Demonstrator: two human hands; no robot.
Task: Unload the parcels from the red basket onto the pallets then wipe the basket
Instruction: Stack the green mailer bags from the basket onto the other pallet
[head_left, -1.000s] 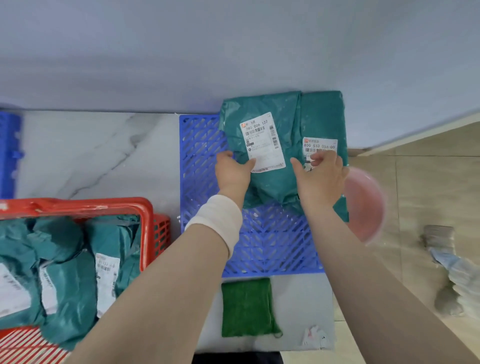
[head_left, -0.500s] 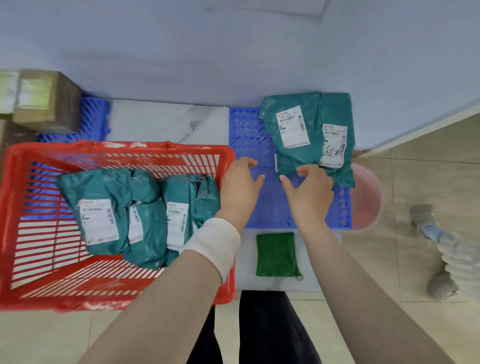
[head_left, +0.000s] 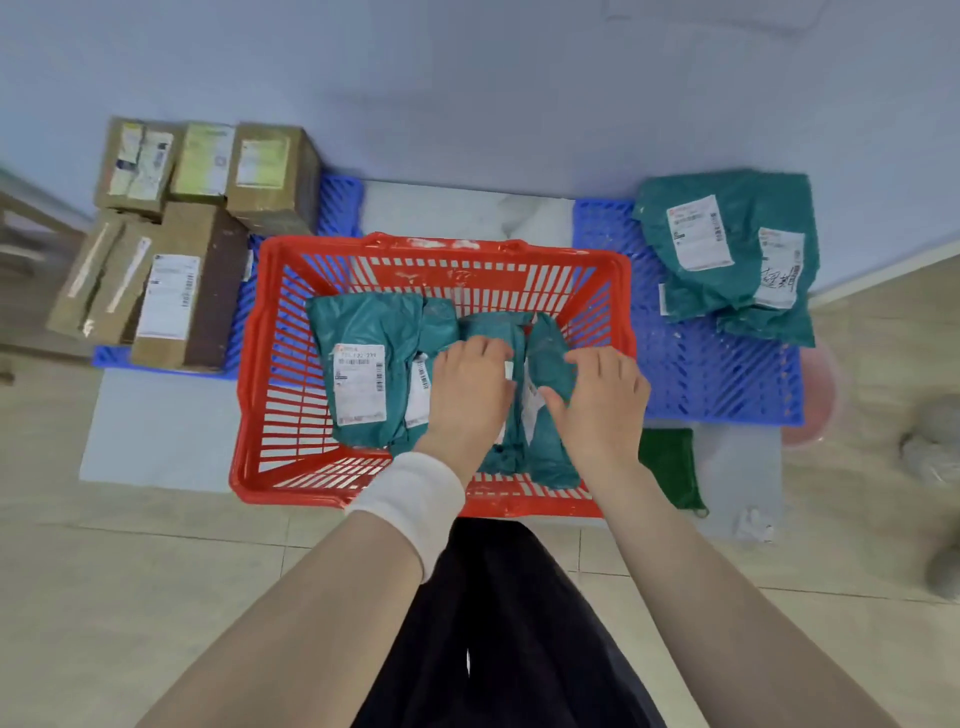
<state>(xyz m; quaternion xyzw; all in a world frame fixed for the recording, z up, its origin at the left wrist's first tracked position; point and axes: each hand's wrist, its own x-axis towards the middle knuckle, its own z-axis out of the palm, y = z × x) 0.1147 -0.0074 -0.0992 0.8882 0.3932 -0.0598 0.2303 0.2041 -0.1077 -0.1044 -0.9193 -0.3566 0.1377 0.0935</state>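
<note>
Both reach into basket (head_left: 249, 364): left grip (head_left: 470, 395) curled round middle parcel (head_left: 493, 326), right grip (head_left: 602, 405) pinching end parcel (head_left: 553, 457) beside it

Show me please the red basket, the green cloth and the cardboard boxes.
red basket (head_left: 332, 248), head view, far rim.
green cloth (head_left: 670, 467), head view, its middle.
cardboard boxes (head_left: 169, 296), head view, front box's label.

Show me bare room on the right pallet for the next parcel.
Free: near half of the right pallet, between the red basket and the pink basin. Crowded: its far corner under green parcels; cardboard boxes fill the left pallet.
</note>
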